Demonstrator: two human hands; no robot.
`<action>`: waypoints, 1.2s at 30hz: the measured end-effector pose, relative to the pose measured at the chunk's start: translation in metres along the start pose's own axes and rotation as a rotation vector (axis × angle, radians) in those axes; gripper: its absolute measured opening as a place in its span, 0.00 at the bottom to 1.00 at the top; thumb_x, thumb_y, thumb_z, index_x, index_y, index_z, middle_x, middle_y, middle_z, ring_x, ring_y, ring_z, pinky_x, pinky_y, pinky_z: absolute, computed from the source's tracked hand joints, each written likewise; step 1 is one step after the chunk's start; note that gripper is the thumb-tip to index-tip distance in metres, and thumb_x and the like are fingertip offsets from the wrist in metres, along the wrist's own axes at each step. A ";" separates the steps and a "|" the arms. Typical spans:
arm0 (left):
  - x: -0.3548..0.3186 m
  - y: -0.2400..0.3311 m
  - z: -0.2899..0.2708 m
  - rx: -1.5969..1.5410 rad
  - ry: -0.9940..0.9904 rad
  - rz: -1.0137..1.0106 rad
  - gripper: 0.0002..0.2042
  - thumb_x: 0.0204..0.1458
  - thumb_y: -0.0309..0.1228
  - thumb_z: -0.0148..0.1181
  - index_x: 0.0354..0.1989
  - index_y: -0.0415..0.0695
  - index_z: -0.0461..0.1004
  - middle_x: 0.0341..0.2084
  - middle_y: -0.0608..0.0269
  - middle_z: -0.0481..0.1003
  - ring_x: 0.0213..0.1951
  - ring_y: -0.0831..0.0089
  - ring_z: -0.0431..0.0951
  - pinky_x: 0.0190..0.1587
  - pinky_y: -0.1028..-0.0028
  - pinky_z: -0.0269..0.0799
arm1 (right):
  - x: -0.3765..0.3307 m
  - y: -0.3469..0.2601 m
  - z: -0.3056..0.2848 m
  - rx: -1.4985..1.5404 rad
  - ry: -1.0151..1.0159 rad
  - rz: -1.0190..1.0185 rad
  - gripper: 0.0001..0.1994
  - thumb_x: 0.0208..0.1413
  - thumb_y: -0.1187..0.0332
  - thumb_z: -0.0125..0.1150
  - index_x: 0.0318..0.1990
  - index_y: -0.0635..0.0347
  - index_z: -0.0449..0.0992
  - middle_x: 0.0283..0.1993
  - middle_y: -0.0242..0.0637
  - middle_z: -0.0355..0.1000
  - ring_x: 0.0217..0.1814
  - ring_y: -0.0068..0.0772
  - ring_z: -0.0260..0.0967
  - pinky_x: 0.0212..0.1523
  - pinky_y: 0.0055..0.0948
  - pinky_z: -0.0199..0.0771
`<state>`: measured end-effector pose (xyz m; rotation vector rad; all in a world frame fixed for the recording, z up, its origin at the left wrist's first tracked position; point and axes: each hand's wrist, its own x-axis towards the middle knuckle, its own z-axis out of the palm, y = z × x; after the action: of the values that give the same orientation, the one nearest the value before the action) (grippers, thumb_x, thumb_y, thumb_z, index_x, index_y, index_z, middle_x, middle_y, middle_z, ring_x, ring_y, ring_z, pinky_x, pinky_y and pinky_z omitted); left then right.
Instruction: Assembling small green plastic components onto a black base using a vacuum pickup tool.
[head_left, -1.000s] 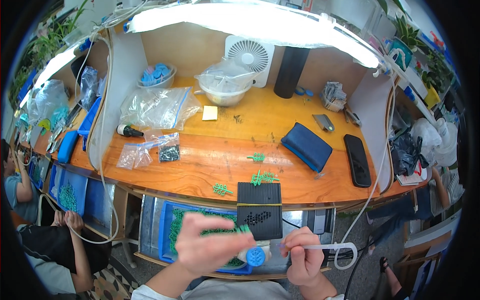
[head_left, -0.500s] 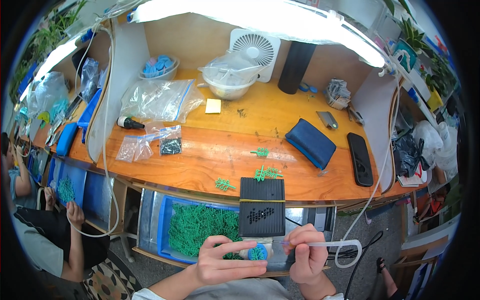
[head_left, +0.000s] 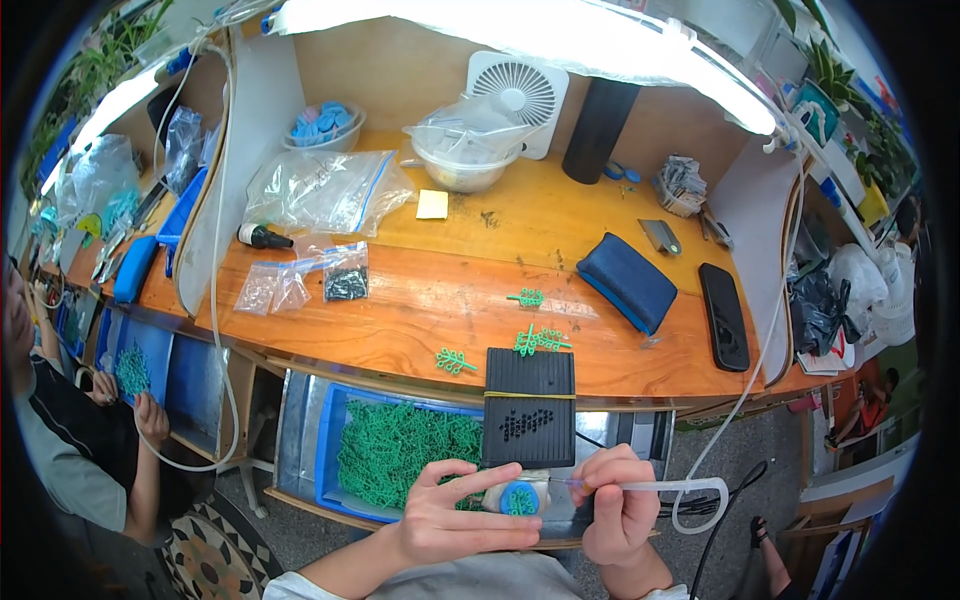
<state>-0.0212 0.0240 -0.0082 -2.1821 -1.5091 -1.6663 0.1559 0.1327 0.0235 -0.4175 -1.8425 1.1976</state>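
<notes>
A round blue pad (head_left: 520, 497) on a whitish base sits low in the middle, with a small green branch-shaped piece on it. My left hand (head_left: 445, 520) has its fingers stretched out and apart on either side of the pad; whether they touch it I cannot tell. My right hand (head_left: 615, 505) pinches a thin needle-tipped tool (head_left: 570, 483) joined to a clear tube (head_left: 690, 486). The needle's tip points left, near the pad's edge. Just beyond stands a black ribbed box (head_left: 530, 428) with a yellow band and small dark bits on top.
In the open drawer, a blue tray (head_left: 328, 450) holds many green branch pieces. Several more (head_left: 455, 361) lie on the table beyond. A blue pouch (head_left: 627, 285), a phone (head_left: 723, 317) and plastic bags (head_left: 310, 195) lie farther back. At left, a person's hands (head_left: 150, 415) work over another tray.
My left fingers have spread wider around the blue pad, and more of its whitish base shows. My right hand keeps its pinch on the tool, almost unmoved. The view has shifted slightly.
</notes>
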 end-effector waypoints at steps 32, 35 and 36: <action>-0.013 0.014 0.004 0.262 0.087 -0.161 0.10 0.44 0.42 0.74 0.36 0.69 0.85 0.48 0.80 0.81 0.54 0.73 0.74 0.51 0.71 0.63 | 0.042 -0.024 0.008 -0.232 -0.542 -0.030 0.02 0.63 0.77 0.55 0.39 0.67 0.72 0.31 0.42 0.70 0.29 0.38 0.69 0.27 0.31 0.70; -0.010 0.015 0.002 0.255 0.081 -0.164 0.10 0.44 0.41 0.74 0.36 0.69 0.85 0.47 0.81 0.81 0.53 0.73 0.74 0.51 0.71 0.63 | 0.043 -0.018 0.003 -0.193 -0.551 -0.051 0.08 0.57 0.81 0.58 0.44 0.66 0.73 0.35 0.42 0.69 0.27 0.40 0.71 0.26 0.35 0.73; -0.009 0.016 0.001 0.254 0.074 -0.169 0.10 0.44 0.41 0.74 0.36 0.69 0.85 0.47 0.81 0.80 0.53 0.73 0.74 0.50 0.71 0.63 | 0.043 -0.012 0.001 -0.169 -0.471 -0.096 0.07 0.58 0.81 0.58 0.44 0.67 0.73 0.35 0.43 0.70 0.29 0.41 0.71 0.27 0.35 0.72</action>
<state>-0.0093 0.0098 -0.0072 -1.8931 -1.8152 -1.4796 0.1330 0.1548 0.0548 -0.1399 -2.3492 1.1443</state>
